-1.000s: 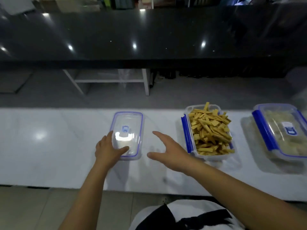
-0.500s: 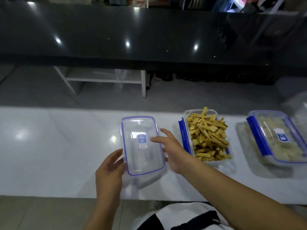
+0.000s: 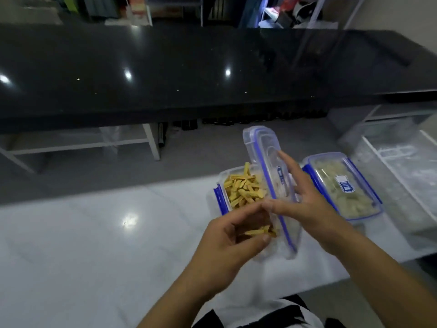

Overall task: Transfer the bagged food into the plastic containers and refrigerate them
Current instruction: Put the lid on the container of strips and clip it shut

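A clear lid with a blue seal is tilted on edge above the open container of yellow sticks on the white counter. My left hand grips the lid's near end, fingers curled around it. My right hand holds the lid from the right side, thumb under and fingers laid against its top. To the right stands a closed container of pale food with blue clips.
A black glossy counter runs across behind a gap with white shelf frames below. Clear plastic bags lie at the right end of the white counter. The counter's near edge is close to my body.
Both hands lifted the lid off the counter at the left, carried it right and tipped it up over the container of yellow sticks. The view swung right.
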`<action>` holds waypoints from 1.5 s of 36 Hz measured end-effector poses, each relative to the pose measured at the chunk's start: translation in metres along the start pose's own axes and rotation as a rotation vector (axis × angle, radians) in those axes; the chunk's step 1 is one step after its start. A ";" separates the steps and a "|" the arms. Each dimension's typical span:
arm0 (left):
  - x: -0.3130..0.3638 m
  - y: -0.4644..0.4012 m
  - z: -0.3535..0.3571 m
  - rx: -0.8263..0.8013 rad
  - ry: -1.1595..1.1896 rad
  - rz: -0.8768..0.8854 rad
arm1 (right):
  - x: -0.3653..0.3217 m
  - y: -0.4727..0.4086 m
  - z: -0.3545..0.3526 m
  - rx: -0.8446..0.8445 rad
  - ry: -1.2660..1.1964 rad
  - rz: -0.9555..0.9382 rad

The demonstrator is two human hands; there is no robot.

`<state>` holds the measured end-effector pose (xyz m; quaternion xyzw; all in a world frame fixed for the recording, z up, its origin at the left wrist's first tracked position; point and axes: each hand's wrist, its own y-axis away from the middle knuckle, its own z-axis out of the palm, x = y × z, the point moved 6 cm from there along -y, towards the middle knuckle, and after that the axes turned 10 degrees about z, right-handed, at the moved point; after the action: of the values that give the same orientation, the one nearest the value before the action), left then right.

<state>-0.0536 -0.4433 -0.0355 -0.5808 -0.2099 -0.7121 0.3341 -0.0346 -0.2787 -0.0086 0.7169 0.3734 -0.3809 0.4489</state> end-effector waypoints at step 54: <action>-0.123 -0.010 -0.078 0.409 0.214 -0.475 | 0.083 -0.040 0.047 0.047 0.963 0.329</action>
<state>-0.1018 -0.4615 -0.1725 -0.3583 -0.4419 -0.7701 0.2886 -0.0437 -0.2938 -0.1105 0.8703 0.4115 0.0601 0.2639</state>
